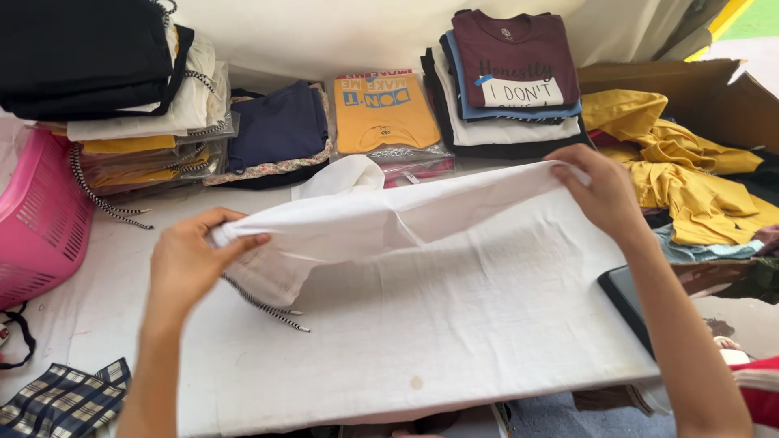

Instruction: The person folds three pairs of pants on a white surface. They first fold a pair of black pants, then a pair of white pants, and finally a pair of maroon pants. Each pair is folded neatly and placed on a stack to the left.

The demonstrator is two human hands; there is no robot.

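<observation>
Left hand [188, 264] pinched closed on white garment [381, 219] lifted above white folding board [454, 324], right hand [596, 191] gripping its far edge, striped drawstring [264, 307] dangling onto board, folded shirt stacks [507, 81] beyond board

Both hands pinch a white garment [389, 215] and hold it stretched above a white board [454, 324], the left hand [185, 264] at one end, the right hand [599, 191] at the other; a striped drawstring [264, 307] dangles beneath; folded shirt stacks [507, 81] lie behind; a pink basket [36, 219] sits far left.
</observation>
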